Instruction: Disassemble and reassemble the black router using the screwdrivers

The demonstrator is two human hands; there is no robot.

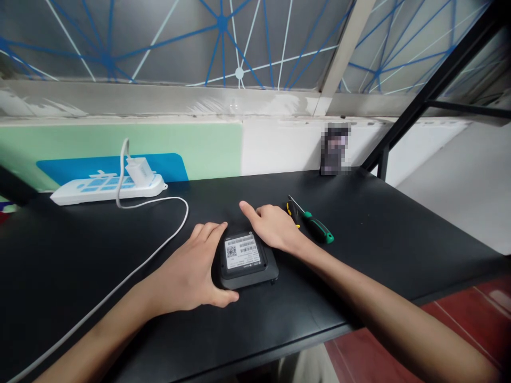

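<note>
A small square black box (249,276) lies on the black table with a white printed label (242,252) facing up. The label carries a QR code and barcodes. My left hand (195,268) spans the box's left side, fingers by the far corner and thumb along the near edge. At the box's far right edge is my right hand (275,226), its thumb stretched out and apart from the curled fingers, which are mostly hidden. Just beyond that hand lie a green and black screwdriver (319,226) and a black and yellow handled tool (293,213), partly covered by the hand.
At the back left, a white power strip (80,196) holds a white charger (139,171). Its white cable (159,247) curves across the table's left side. A pixelated dark upright object (334,151) stands against the back wall. A black frame bar (403,125) slants up at the right.
</note>
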